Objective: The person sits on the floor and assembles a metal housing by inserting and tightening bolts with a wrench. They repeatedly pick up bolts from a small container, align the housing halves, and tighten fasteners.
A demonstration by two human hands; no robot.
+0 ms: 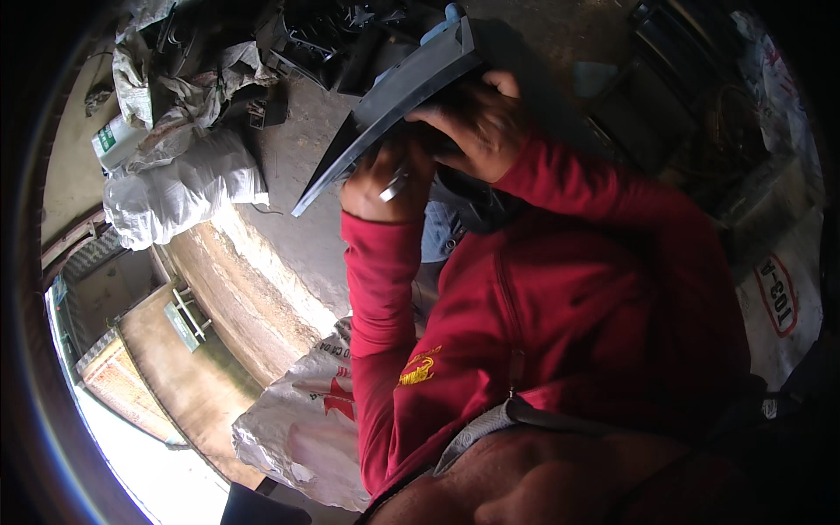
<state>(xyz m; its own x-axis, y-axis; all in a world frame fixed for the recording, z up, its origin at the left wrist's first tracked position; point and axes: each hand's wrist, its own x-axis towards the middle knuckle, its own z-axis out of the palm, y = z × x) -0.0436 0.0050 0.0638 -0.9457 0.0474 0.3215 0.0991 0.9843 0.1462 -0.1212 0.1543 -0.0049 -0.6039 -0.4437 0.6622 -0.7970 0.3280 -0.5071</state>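
Note:
A wide dark grey plastic panel [389,92], perhaps a casing, is held up at a tilt in front of my chest. My right hand [481,127] grips its near edge, fingers bent against the shadowed underside. Below that edge, my left hand [389,179] is closed close under the panel, its fingertips lost in shadow. A small shiny metal piece [395,185] shows at the left hand; whether it is a ring or part of a tool cannot be told. Behind the hands, a dark object [477,206] lies over blue denim [437,232] at my lap.
Dark plastic parts [337,44] are heaped on the concrete floor beyond the panel. White sacks [188,188] and crumpled sheeting lie at left, beside a white container [118,140]. A printed sack [302,424] sits by my left elbow. More dark panels [652,114] stand at right.

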